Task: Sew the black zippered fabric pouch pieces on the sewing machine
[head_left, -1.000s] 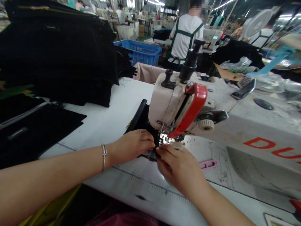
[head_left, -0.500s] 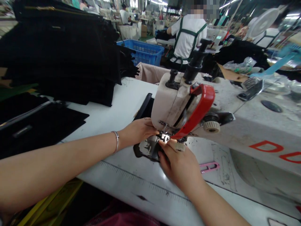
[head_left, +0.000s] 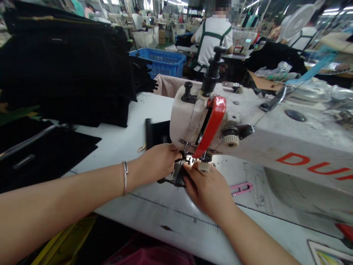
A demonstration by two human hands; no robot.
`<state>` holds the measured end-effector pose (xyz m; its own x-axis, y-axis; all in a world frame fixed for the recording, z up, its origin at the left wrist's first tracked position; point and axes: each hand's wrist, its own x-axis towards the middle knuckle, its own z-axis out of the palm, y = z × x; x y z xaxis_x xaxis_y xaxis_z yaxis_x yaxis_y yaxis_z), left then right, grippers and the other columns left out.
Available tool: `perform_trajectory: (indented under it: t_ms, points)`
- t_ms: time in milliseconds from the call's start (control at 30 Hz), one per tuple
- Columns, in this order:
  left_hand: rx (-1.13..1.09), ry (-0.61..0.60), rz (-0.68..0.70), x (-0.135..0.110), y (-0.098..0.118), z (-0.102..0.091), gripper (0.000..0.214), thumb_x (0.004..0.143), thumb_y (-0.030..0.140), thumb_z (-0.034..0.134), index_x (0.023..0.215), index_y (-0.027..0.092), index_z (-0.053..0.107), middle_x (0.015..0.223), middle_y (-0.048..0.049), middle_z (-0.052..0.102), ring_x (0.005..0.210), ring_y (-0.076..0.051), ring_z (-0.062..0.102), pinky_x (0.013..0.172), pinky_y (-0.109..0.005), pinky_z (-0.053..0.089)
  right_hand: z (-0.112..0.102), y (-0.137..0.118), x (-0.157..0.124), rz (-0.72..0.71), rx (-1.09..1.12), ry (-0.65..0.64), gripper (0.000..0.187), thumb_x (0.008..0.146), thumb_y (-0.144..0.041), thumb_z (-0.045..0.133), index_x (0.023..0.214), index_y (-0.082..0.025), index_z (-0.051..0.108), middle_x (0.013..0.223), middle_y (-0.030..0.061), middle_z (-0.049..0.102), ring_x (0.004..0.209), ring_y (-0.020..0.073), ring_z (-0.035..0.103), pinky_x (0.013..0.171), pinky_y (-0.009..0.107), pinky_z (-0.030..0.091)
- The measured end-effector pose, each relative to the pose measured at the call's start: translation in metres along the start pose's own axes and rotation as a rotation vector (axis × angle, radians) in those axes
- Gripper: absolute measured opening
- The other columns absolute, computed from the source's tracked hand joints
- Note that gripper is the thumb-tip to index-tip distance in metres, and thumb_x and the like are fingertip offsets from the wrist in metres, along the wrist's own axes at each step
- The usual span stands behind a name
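A white sewing machine (head_left: 183, 110) with a red lever guard stands over the work. My left hand (head_left: 157, 162), with a bangle on the wrist, is closed on a black fabric piece (head_left: 160, 133) just left of the presser foot (head_left: 189, 159). That piece extends behind the hand, partly hidden by the hand and the machine head; a small gold-coloured metal part (head_left: 141, 148) lies at its near edge. My right hand (head_left: 208, 184) has its fingers bent and pressed together on the work at the foot's near right side, its fingertips partly hidden.
A tall stack of black fabric pieces (head_left: 66, 73) stands at left, with another black piece (head_left: 49, 151) before it. Pink thread snips (head_left: 241, 188) lie right of my right hand. Behind are a blue basket (head_left: 165, 62) and a person in a white shirt (head_left: 212, 40).
The black fabric piece has turned, its far end swinging left and showing more. My left hand has turned slightly with it; my right hand stays by the foot. The view has shifted a little.
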<state>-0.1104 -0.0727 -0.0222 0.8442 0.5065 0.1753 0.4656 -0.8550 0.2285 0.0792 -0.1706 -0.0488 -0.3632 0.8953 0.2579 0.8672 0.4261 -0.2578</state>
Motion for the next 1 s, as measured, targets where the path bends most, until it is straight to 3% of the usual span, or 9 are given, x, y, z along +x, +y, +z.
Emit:
perform_trajectory:
  t_ms: [133,233,367,467,567,767,867,1000]
  points:
    - [0.030,-0.009,-0.019,-0.006,0.020,-0.005,0.039,0.077,-0.005,0.050,0.109,0.014,0.060,0.114,-0.0094,0.066,0.113,-0.025,0.061,0.100,-0.040,0.048,-0.002,-0.001,-0.001,-0.002,0.040,0.026,0.030,0.093,-0.020,0.053,0.122,-0.014,0.062,0.101,0.0120,0.063,0.097,0.0272,0.057,0.087,0.043,0.050]
    - [0.018,-0.009,-0.098,-0.008,0.020,-0.006,0.034,0.080,0.000,0.051,0.108,0.018,0.061,0.114,-0.0071,0.066,0.108,-0.025,0.063,0.093,-0.039,0.052,-0.002,-0.001,-0.002,0.000,0.042,0.028,0.029,0.093,-0.020,0.053,0.119,-0.013,0.064,0.102,0.0128,0.063,0.099,0.0277,0.057,0.087,0.044,0.050]
    - [-0.155,-0.043,-0.235,-0.007,0.011,-0.007,0.034,0.077,0.005,0.054,0.105,0.019,0.067,0.098,-0.0035,0.070,0.081,-0.019,0.068,0.075,-0.031,0.055,-0.003,-0.001,-0.004,-0.047,0.062,0.045,0.028,0.093,-0.017,0.052,0.117,-0.013,0.065,0.109,0.0125,0.065,0.100,0.0267,0.057,0.090,0.044,0.049]
    - [-0.353,-0.096,-0.304,-0.003,0.006,-0.012,0.030,0.074,0.007,0.055,0.099,0.017,0.070,0.077,0.0005,0.070,0.063,-0.014,0.064,0.061,-0.025,0.050,-0.004,-0.004,-0.005,-0.150,0.072,-0.004,0.038,0.092,-0.013,0.050,0.128,-0.015,0.058,0.127,0.0114,0.061,0.105,0.0260,0.055,0.091,0.044,0.048]
    - [-0.379,-0.100,-0.289,0.002,0.005,-0.018,0.026,0.074,0.008,0.053,0.091,0.017,0.071,0.075,0.0006,0.070,0.066,-0.015,0.064,0.062,-0.025,0.049,-0.005,-0.007,-0.004,-0.174,0.058,-0.045,0.045,0.089,-0.014,0.052,0.133,-0.018,0.055,0.136,0.0088,0.057,0.108,0.0267,0.053,0.089,0.045,0.047]
    - [-0.265,-0.130,-0.266,0.007,0.019,-0.019,0.021,0.071,0.007,0.052,0.078,0.018,0.068,0.071,0.0002,0.067,0.064,-0.016,0.061,0.061,-0.027,0.046,-0.009,-0.010,-0.008,-0.099,0.011,-0.051,0.033,0.090,-0.013,0.053,0.122,-0.019,0.062,0.130,0.0074,0.062,0.107,0.0278,0.053,0.089,0.046,0.045]
    - [-0.208,-0.090,-0.237,0.002,0.026,-0.011,0.018,0.073,0.005,0.052,0.074,0.018,0.064,0.076,-0.0015,0.065,0.070,-0.017,0.061,0.067,-0.029,0.048,-0.011,-0.010,-0.009,-0.108,0.003,-0.039,0.038,0.089,-0.012,0.054,0.126,-0.018,0.060,0.128,0.0091,0.062,0.107,0.0275,0.053,0.088,0.046,0.046]
    - [-0.199,-0.042,-0.182,-0.008,0.033,-0.006,0.013,0.084,0.010,0.051,0.084,0.016,0.062,0.090,-0.0047,0.061,0.086,-0.019,0.059,0.082,-0.034,0.051,-0.013,-0.010,-0.010,-0.118,0.001,-0.054,0.039,0.087,-0.011,0.055,0.125,-0.017,0.060,0.128,0.0097,0.061,0.108,0.0287,0.051,0.090,0.047,0.045]
